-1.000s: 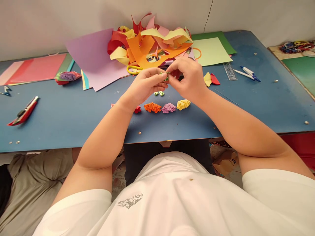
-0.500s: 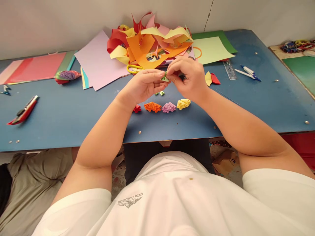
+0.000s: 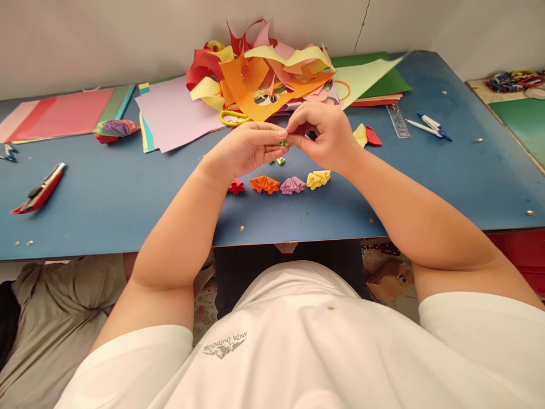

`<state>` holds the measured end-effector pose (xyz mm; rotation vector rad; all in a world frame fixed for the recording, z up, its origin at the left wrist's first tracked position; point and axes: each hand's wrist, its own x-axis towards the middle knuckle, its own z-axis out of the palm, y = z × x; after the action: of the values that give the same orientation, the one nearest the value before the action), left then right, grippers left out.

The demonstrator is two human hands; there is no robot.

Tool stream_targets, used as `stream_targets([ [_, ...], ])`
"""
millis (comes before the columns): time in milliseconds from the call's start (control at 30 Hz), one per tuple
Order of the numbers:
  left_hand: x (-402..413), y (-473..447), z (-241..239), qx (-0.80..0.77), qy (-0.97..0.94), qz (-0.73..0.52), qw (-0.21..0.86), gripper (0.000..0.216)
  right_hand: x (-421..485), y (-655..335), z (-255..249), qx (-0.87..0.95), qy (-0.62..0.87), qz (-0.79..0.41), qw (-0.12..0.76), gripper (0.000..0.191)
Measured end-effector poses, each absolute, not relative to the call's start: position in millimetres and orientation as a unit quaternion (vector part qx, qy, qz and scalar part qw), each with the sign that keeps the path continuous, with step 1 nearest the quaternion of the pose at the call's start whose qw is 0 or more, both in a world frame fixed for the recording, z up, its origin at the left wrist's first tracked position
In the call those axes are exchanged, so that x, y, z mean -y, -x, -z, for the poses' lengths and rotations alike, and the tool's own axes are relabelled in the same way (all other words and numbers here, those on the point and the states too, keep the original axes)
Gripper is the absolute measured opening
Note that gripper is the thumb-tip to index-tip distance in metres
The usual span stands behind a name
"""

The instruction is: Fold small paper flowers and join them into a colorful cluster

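Green paper (image 3: 283,143) pinched; long axis hidden

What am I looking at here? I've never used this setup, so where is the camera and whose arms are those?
No machine here: one camera sits on a person's head, looking forward and down, so the white shirt at the bottom and both arms are that person's own. The left hand and right hand meet above the blue table and pinch a small green piece of paper between their fingertips. Nearer the person lie a red fan, orange fan, purple fan and yellow fan of folded paper, in a row. Behind the hands are a scrap pile, scissors and flat sheets. A cutter lies far left; a ruler and pens lie to the right.
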<state>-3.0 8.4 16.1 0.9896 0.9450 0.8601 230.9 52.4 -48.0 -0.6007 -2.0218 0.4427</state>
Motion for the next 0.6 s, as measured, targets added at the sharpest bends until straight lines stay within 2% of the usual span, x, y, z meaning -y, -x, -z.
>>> stream_targets([
  [133, -10.2, 3.8, -13.5, -0.404, -0.437, -0.408, 0.692, 0.03, -53.5, -228.9, 52.7, 0.822, 0.249, -0.161, 0.487, 0.026],
  [267, -8.6, 3.4, -13.8, -0.407, -0.447, -0.401, 0.688, 0.035, -54.2, -227.2, 56.5, 0.809, 0.269, -0.132, 0.506, 0.021],
  [467, -6.2, 4.3, -14.7, -0.383, -0.428, -0.416, 0.705, 0.029, -49.2, -226.9, 52.0, 0.813, 0.231, -0.147, 0.513, 0.027],
  [600, -5.3, 4.0, -15.9, -0.399, -0.44, -0.408, 0.693, 0.023, -48.1, -224.5, 55.0, 0.799, 0.24, -0.161, 0.528, 0.019],
])
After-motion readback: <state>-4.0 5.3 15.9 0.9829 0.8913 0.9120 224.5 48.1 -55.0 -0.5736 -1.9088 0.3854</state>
